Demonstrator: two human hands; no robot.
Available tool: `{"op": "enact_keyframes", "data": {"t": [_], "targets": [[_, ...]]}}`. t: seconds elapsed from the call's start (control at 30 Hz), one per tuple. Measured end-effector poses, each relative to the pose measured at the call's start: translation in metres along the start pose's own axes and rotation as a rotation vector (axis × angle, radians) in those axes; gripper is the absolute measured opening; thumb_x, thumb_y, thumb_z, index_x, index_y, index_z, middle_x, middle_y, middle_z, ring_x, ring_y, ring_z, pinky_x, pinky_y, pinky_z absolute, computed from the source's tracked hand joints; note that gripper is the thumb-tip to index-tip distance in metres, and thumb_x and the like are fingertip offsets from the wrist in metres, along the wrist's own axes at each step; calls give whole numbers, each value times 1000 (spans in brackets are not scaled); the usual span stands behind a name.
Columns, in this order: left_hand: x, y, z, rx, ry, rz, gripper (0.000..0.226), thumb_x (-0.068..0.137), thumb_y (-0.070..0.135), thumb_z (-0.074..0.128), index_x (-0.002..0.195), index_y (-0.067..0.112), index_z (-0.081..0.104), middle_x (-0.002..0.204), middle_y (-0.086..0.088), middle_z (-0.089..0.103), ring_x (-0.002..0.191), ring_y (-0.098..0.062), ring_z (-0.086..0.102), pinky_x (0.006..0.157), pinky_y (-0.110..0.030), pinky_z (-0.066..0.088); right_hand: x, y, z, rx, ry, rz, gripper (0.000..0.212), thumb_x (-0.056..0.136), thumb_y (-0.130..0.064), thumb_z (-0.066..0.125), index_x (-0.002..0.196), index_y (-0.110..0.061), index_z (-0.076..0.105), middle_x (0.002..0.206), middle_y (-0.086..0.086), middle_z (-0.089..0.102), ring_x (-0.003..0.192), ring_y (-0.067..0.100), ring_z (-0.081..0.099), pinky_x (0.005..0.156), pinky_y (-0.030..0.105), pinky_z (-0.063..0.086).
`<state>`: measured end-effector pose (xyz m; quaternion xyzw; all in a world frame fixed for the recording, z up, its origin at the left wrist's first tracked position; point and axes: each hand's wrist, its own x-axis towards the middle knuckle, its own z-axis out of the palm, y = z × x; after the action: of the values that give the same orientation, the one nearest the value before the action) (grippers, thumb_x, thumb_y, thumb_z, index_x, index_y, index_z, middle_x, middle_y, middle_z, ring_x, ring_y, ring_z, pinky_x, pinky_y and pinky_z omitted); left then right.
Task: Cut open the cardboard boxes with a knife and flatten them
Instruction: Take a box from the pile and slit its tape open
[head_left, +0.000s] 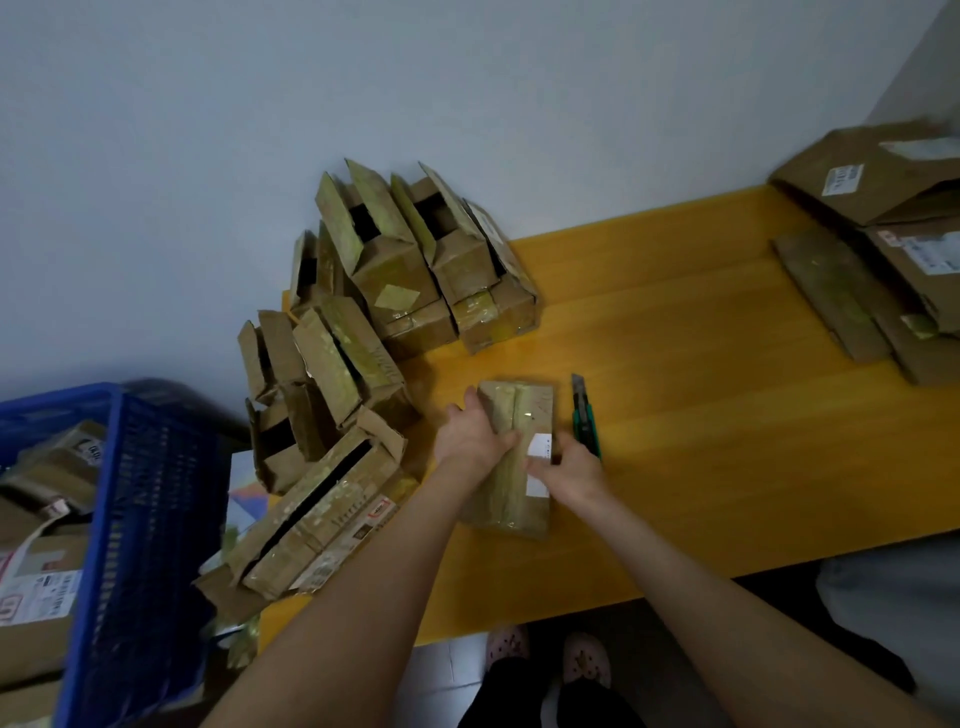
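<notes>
Left hand (470, 439) grasps the taped box (519, 408); right hand (567, 472) half hides its label (539, 448), grip unclear.

The frame's edges cut off the blue plastic lattice crate (156, 493) at lower left and the brown cardboard boxes (883, 176) at upper right.
</notes>
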<state>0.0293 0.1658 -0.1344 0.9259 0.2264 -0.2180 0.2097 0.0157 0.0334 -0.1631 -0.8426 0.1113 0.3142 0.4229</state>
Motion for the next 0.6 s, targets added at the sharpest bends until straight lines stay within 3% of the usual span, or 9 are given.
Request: {"op": "enact_keyframes", "data": {"t": [0.2, 0.6], "targets": [[-2, 1, 9, 129, 10, 8, 97, 83, 52, 67, 153, 18, 9, 138, -15, 38, 112, -38, 57, 71, -37, 45, 4, -10, 2, -110, 100, 78, 15, 88, -32, 66, 94, -21, 58, 89, -1, 62, 77, 19, 58, 62, 27, 46], [3, 5, -2, 115, -45, 52, 83, 85, 43, 66, 147, 8, 24, 133, -17, 46, 118, -37, 52, 87, -40, 49, 6, -9, 2, -124, 122, 91, 13, 89, -29, 66, 97, -19, 65, 86, -1, 64, 72, 19, 58, 59, 25, 45]]}}
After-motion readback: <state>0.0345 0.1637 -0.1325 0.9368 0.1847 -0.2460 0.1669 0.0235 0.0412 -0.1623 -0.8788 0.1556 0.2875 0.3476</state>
